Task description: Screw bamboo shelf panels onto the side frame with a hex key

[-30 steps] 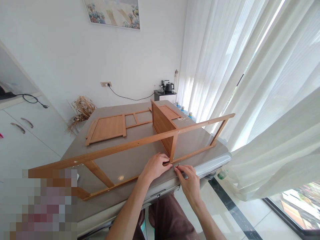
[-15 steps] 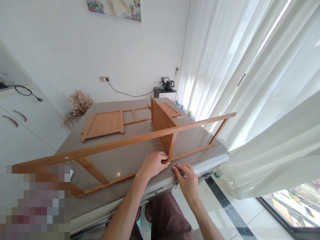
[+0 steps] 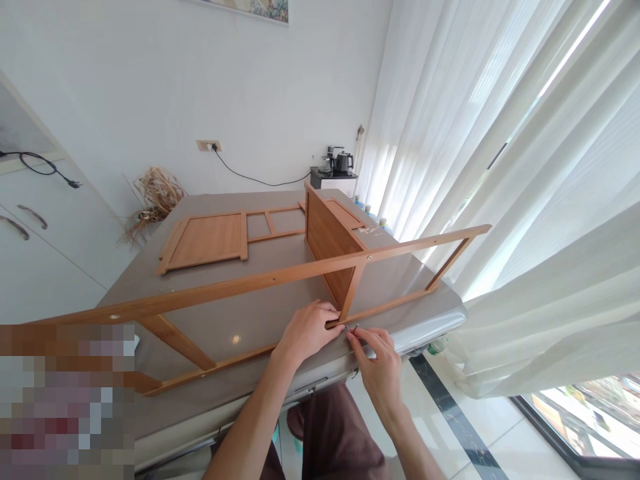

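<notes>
Head view: the left hand (image 3: 311, 331) grasps the light-brown, ladder-like wooden frame (image 3: 290, 269) at the grey tabletop's (image 3: 280, 315) edge; the right hand (image 3: 381, 357) pinches a thin silvery metal piece (image 3: 357, 327), best kept square.

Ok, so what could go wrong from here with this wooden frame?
The small metal part in the right hand is right by the table edge, so if its grip slips, the part could drop to the floor.

The lower rail lies near that edge too; a hard push might shift the frame.

The left hand's fingers are close to the metal part, so a slip could nick them.
</notes>
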Motion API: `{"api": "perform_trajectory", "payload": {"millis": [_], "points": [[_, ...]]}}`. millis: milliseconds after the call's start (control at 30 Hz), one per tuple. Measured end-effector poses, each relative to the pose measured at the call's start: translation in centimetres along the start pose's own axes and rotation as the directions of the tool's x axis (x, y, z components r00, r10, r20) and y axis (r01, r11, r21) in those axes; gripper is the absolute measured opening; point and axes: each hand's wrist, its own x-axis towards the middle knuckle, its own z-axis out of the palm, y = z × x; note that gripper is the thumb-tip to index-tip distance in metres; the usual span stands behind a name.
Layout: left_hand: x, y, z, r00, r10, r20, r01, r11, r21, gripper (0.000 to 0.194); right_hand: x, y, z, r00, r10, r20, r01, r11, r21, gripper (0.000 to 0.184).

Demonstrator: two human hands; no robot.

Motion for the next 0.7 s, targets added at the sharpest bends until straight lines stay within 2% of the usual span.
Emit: {"api": "perform_trajectory", "payload": {"millis": [233,433,567,700], "points": [[-0.06,0.00,-0.12,1.000,0.016,0.015,-0.016,1.000,0.004,0.021,0.40,-0.16,-0.45,0.994,-0.101,0.031,0.104,0.986,-0.127,0.021],[-0.14,-0.11,0.02,1.000,0.022,-0.003,-0.022,1.000,0.010,0.022,0.69,-0.30,-0.70,0.987,-0.131,0.093,0.144,0.979,-0.143,0.018],[-0.19,-0.14,0.05,1.000,0.027,-0.012,-0.027,1.000,0.008,0.021,0.70,-0.29,-0.80,0.987,-0.137,0.088,0.147,0.981,-0.128,0.018],[-0.23,-0.16,0.08,0.999,0.030,-0.018,-0.030,1.000,0.006,0.021,0.65,-0.24,-0.86,0.994,-0.084,0.067,0.090,0.992,-0.089,0.020]]}}
